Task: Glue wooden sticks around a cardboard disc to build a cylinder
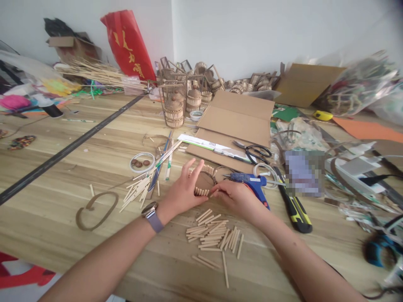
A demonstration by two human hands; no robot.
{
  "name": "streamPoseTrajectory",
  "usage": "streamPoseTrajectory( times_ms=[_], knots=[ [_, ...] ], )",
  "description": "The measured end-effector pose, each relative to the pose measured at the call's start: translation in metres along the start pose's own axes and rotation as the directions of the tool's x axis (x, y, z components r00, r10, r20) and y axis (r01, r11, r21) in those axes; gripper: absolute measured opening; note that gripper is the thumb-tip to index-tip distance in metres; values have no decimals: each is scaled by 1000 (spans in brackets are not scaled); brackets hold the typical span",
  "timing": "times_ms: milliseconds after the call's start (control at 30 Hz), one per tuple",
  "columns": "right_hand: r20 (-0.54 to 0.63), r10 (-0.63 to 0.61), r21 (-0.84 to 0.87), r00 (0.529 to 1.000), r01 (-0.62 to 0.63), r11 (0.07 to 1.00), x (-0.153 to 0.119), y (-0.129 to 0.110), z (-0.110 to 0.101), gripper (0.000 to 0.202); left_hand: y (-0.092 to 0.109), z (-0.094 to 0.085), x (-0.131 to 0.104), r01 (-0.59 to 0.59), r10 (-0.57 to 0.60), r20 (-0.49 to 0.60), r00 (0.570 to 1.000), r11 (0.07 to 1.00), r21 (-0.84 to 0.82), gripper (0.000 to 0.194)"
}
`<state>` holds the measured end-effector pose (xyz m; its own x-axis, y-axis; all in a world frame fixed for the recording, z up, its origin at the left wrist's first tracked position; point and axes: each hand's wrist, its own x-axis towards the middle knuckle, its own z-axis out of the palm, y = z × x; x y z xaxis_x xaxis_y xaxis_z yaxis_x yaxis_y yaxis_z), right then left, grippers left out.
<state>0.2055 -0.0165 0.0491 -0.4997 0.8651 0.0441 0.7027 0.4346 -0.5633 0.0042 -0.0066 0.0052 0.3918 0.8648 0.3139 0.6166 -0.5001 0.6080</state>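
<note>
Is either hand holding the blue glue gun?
No, the left hand and right hand are at the stick-edged ring; the glue gun lies on the table.

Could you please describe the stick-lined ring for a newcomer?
On the wooden table, find the opened cardboard. Below it in view, between the left hand and right hand, is the ring, its sticks set in a curve, unlike the loose pile below.

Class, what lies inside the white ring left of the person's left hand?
Inside the white ring lie small round brown pieces; the tabletop directly beneath them is covered and cannot be seen.
</note>
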Motion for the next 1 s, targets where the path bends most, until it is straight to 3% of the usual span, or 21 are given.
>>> streamPoseTrajectory(
  times_ms=[467, 767, 1000],
  knots=[
    [-15, -133, -199, 991, 127, 972, 4, 5, 14, 19, 1, -1, 1, -16, 16, -5, 1000, 1000, 15, 108],
    [37, -355, -540, 934, 317, 779, 4, 14, 23, 9, 1, 0, 0, -15, 15, -2, 1000, 1000, 9, 109],
    [40, -377, -631, 925, 316, 709, 3, 10, 20, 13, 1, -1, 0, -12, 12, 5, 1000, 1000, 2, 111]
  ],
)
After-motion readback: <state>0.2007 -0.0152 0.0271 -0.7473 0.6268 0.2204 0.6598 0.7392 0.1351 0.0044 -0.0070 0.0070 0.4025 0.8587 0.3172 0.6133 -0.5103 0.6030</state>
